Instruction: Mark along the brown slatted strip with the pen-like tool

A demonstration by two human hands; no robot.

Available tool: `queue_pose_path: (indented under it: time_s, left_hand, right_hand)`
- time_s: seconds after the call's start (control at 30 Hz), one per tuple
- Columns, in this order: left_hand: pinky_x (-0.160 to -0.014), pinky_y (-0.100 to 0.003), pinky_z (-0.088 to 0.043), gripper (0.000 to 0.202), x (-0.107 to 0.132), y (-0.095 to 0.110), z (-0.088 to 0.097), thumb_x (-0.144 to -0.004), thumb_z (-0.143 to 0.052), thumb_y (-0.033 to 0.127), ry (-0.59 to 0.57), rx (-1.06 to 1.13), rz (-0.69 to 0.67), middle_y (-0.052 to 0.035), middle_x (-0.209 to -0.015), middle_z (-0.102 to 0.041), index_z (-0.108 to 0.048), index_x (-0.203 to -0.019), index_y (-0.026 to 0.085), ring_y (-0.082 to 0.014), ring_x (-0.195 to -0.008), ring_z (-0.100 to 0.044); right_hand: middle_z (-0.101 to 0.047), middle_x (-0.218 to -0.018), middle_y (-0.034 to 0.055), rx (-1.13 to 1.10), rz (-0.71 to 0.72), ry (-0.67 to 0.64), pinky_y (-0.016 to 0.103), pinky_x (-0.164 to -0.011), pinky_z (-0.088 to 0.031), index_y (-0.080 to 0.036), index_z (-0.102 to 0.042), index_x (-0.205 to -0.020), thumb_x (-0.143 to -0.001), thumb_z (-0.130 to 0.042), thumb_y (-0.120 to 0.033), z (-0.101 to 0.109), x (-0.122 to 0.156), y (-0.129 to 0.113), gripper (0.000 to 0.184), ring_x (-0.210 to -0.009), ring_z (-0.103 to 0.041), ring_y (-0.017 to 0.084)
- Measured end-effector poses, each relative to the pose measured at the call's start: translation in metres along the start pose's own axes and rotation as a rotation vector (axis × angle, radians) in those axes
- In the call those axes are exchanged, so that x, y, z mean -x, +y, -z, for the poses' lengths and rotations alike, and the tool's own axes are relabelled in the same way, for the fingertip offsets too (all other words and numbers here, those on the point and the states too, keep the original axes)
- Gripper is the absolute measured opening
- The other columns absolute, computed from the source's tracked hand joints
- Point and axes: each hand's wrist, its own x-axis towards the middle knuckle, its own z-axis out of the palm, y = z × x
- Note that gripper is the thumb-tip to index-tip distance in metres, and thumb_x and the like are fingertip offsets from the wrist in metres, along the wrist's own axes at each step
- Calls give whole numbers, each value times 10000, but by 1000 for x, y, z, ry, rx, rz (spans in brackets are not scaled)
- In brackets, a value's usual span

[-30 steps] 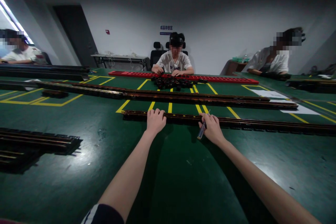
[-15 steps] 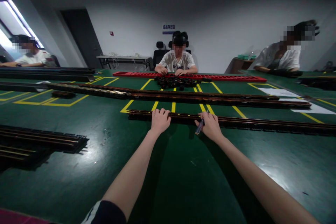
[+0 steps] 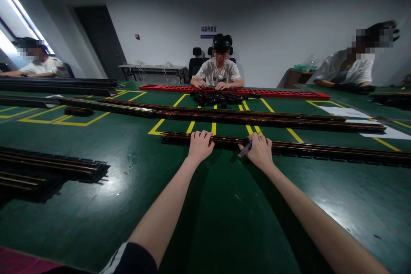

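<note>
A long dark rail lies across the green table in front of me. My left hand rests on the rail near its left end, fingers curled over its far edge. My right hand sits on the same rail a little to the right, fingers closed around a thin blue pen-like tool that points down to the left. Both arms reach straight forward from the bottom of the view.
More long dark rails lie farther back, and a stack of rails sits at my left. A red strip and a heap of small black parts lie before a seated person opposite. Other people sit at far left and right. Yellow lines mark the table.
Both hands stay on the rail; my right hand has shifted slightly left along it, and the tool now lies flatter. The view has drifted a little.
</note>
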Motion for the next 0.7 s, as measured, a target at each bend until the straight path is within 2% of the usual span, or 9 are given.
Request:
queue_pose_path:
  time_s: [0.2, 0.37, 0.57, 0.63, 0.7]
  left_hand:
    - [-1115, -442, -287, 435, 1, 2, 3, -914, -379, 328, -21, 46, -39, -112, -1259, -593, -551, -1268, 143, -244, -1218, -484]
    - [-1130, -459, -266, 451, 1, 0, 2, -905, -396, 354, -22, 57, -60, -107, -1282, -585, -533, -1290, 163, -247, -1233, -478]
    - [-1144, -451, -255, 404, 2, 1, 5, -891, -431, 323, -11, 164, -42, -86, -1269, -603, -559, -1249, 184, -229, -1236, -490]
    - [-1138, -430, -274, 354, 2, 0, 7, -894, -425, 281, 38, 255, 8, -66, -1235, -625, -587, -1197, 194, -208, -1210, -513]
    - [-1115, -410, -313, 307, 1, -4, 11, -889, -422, 227, 136, 327, 101, -46, -1188, -648, -614, -1129, 212, -192, -1177, -536]
  right_hand:
    - [-645, -933, 153, -23, 57, 41, 437, -906, -361, -181, -469, -928, -785, -500, -244, -5, 1, 5, 159, -961, -577, 316]
    - [-656, -932, 136, -83, 74, 62, 433, -893, -393, -200, -457, -914, -714, -440, -79, -12, 0, 14, 234, -938, -599, 304]
    - [-678, -977, 131, -170, 79, 93, 449, -869, -408, -237, -383, -822, -704, -471, -119, -14, 1, 21, 188, -900, -604, 300]
    - [-679, -1031, 132, -217, 73, 88, 456, -870, -407, -243, -362, -810, -714, -496, -169, -13, 1, 21, 181, -906, -602, 301]
    - [-678, -1070, 129, -265, 59, 82, 463, -879, -401, -245, -354, -804, -728, -506, -212, -11, 2, 21, 173, -922, -599, 301]
